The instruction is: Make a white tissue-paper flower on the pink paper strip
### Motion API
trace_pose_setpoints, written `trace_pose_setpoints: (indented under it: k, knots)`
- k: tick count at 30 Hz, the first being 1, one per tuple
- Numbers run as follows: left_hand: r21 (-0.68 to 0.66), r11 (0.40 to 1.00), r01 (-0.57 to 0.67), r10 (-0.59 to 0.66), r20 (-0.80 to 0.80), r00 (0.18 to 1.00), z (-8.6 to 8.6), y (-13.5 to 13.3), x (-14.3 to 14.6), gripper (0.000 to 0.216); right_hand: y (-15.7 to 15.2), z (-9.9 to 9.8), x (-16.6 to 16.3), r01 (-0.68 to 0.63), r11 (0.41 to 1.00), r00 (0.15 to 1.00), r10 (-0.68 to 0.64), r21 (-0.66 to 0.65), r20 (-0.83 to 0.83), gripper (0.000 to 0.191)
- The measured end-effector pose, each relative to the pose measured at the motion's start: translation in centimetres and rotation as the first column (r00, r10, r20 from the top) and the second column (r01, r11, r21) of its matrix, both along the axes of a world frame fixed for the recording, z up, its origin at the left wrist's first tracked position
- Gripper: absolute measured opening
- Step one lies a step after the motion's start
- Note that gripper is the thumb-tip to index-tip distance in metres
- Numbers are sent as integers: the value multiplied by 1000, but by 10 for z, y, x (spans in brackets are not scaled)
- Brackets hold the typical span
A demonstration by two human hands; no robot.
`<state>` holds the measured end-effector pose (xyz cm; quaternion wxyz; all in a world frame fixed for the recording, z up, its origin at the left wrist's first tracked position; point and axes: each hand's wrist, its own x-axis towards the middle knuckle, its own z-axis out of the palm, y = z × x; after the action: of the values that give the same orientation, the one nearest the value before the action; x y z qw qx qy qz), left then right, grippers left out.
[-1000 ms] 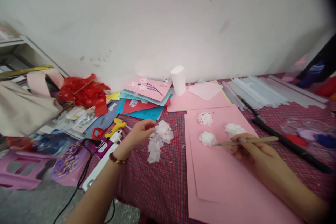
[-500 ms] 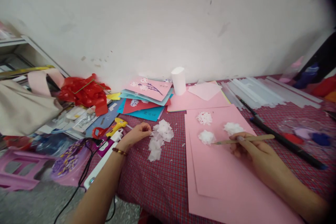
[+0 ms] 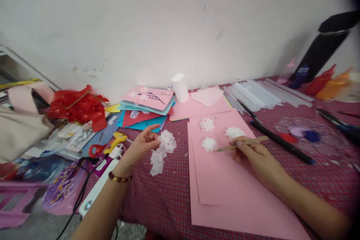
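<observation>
My right hand (image 3: 250, 155) grips a thin wooden stick (image 3: 257, 140) like a pen, its narrow tip beside a fluffy white paper tuft (image 3: 209, 144). That tuft sits on a pink sheet (image 3: 213, 183), along with a second white tuft (image 3: 234, 132) near my fingers and a red-flecked one (image 3: 207, 124). To the left, my left hand (image 3: 143, 143) hovers at a loose pile of thin white paper squares (image 3: 166, 142), index finger lifted apart from the thumb. No paper is plainly visible between those fingers.
Finished-looking cards (image 3: 152, 99) are stacked at the back beside a white paper roll (image 3: 180, 88). A yellow glue gun (image 3: 116, 141) lies left, near a white power strip (image 3: 97, 191). On the right are translucent sticks (image 3: 255, 93), a black pen (image 3: 281, 141) and a paint palette (image 3: 300, 132).
My left index finger has lifted away from the thumb beside the paper squares. The view has turned rightward, so most things appear further left. The stick stays in my right hand.
</observation>
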<state>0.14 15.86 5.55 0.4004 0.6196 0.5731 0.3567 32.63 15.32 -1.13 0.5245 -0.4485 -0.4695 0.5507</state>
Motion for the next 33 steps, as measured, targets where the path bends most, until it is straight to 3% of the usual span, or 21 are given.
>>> trace_pose_setpoints:
  k: [3,6,8,9,13,17,20,24,28,33]
  knots:
    - [130,991,-32,70,-295,953,4,1,24,50,0,2,-2,-10,1000,1000,10,10,-24,31]
    - [301,952,-50,228,-593,772,-5,11,35,40,3,-2,0,-26,1000,998,26,-4,-63,28]
    - [340,940,16,232,-675,701,-15,21,42,26,5,-7,2,-35,999,997,33,-26,-67,24]
    - [337,940,55,202,-679,706,-21,26,46,20,6,-9,3,-38,999,998,37,-32,-59,22]
    - [279,953,119,54,-541,839,-34,40,72,14,6,-10,4,-62,998,998,62,0,-19,14]
    - [120,985,127,-87,-297,951,-39,46,93,12,5,-8,2,-112,994,993,113,12,-19,11]
    - [-6,991,136,-136,-72,988,-43,47,97,14,6,-11,0,-144,990,990,144,5,9,9]
    - [-120,982,143,-121,172,978,-46,44,97,28,8,-15,-4,-156,987,985,153,32,81,9]
    - [-204,970,130,-84,222,972,-44,40,100,41,9,-19,-5,-135,989,984,126,67,124,11]
    - [-288,944,161,-131,122,984,-48,40,96,23,11,-23,-4,-103,990,987,89,97,136,14]
